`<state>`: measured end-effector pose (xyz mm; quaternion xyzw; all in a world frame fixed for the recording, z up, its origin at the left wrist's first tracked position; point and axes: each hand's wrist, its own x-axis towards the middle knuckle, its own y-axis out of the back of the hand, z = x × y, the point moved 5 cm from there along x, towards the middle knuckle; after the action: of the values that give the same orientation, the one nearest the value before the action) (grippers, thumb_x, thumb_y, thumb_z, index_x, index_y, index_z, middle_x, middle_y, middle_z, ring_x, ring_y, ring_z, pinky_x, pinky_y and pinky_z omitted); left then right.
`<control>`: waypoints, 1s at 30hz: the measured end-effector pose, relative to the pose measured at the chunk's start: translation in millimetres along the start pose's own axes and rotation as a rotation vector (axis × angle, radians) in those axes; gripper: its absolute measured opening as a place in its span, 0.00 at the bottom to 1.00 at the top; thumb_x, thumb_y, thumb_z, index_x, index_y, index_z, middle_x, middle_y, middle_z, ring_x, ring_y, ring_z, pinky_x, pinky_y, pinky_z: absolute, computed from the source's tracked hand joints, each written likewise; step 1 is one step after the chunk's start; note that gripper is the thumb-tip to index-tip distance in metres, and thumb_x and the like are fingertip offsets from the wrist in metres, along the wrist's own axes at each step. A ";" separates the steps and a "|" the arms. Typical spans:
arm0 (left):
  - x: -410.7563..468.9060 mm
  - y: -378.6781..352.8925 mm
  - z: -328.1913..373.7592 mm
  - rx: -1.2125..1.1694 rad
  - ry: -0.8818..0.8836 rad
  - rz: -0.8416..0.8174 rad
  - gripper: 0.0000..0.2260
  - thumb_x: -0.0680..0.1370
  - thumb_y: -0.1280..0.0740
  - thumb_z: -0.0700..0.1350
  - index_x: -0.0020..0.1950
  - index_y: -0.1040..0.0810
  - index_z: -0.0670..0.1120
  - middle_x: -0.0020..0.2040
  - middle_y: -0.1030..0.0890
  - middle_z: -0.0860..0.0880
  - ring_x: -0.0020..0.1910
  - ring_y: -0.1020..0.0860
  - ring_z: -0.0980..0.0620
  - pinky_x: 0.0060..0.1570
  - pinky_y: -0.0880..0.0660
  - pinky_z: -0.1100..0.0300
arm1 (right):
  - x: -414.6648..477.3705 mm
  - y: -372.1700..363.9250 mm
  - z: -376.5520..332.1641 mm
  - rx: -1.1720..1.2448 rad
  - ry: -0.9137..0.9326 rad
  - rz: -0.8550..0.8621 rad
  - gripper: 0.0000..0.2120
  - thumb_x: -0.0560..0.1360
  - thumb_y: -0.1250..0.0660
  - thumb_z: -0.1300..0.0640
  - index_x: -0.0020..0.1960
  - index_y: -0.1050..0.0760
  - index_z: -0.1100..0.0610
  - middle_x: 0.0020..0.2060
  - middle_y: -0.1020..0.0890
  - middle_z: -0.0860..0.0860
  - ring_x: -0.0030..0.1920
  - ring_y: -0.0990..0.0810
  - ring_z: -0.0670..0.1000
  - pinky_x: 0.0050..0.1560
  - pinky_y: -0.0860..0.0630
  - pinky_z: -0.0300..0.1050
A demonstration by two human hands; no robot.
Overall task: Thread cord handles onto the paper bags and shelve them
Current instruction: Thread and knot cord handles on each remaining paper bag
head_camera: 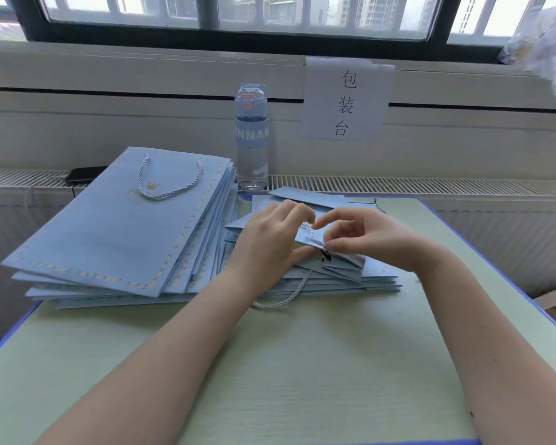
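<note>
Paper bags (109, 226) beside bottle (251, 139) lettered "NNA", sign (345, 101) "包装台"

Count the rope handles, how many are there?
3 rope handles: one on the left stack's top bag, one dangling from the right pile, one between left hand and right hand. More may hide inside.

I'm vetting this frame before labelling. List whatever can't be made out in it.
Head view only.
- Where the cord enters the bag: hidden by the fingers of the left hand and right hand.
- Phone: partly behind the left stack.
- Gold print on that stack: too small.
- Plastic wrap: blurred, cut by the right edge.
</note>
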<state>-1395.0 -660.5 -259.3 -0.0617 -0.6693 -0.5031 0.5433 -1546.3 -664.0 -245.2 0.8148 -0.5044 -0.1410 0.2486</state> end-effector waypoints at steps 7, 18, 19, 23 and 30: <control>-1.0 3.3 0.7 -0.080 0.080 0.023 0.20 0.69 0.25 0.51 0.52 0.33 0.51 0.45 0.23 0.55 0.39 0.23 0.53 0.32 0.23 0.57 | 3.0 15.1 -1.8 0.432 0.016 0.230 0.09 0.78 0.39 0.66 0.50 0.27 0.53 0.37 0.26 0.50 0.33 0.27 0.45 0.36 0.24 0.42; -0.9 -5.9 -5.1 -0.029 -0.025 -0.155 0.24 0.68 0.31 0.61 0.56 0.21 0.46 0.53 0.19 0.50 0.50 0.23 0.48 0.50 0.27 0.56 | 3.6 29.5 9.0 0.890 -0.023 0.459 0.13 0.78 0.41 0.70 0.45 0.33 0.52 0.35 0.26 0.50 0.30 0.28 0.46 0.38 0.26 0.46; -1.9 -7.7 -6.3 0.018 -0.040 -0.159 0.22 0.68 0.28 0.57 0.57 0.21 0.46 0.54 0.19 0.49 0.50 0.23 0.46 0.49 0.26 0.55 | 2.7 30.9 9.3 0.864 -0.019 0.481 0.13 0.78 0.41 0.70 0.45 0.33 0.52 0.35 0.26 0.50 0.31 0.28 0.46 0.39 0.26 0.46; -3.3 -1.9 -7.6 0.057 -0.026 -0.017 0.08 0.73 0.32 0.43 0.50 0.18 0.45 0.46 0.16 0.49 0.43 0.19 0.46 0.34 0.21 0.53 | -0.7 35.2 4.8 0.479 0.050 0.575 0.10 0.77 0.36 0.66 0.45 0.31 0.51 0.37 0.23 0.48 0.36 0.25 0.47 0.41 0.26 0.45; 0.6 20.8 -10.7 0.001 0.089 0.187 0.11 0.78 0.37 0.45 0.49 0.16 0.41 0.43 0.15 0.48 0.43 0.18 0.48 0.40 0.22 0.56 | -7.0 21.4 -13.7 -0.080 0.283 0.445 0.17 0.68 0.36 0.38 0.49 0.22 0.47 0.46 0.18 0.41 0.53 0.21 0.41 0.56 0.28 0.36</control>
<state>-1375.0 -658.6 -247.2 -0.1013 -0.6362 -0.4520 0.6170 -1559.0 -662.0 -222.1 0.6851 -0.6252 0.0129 0.3736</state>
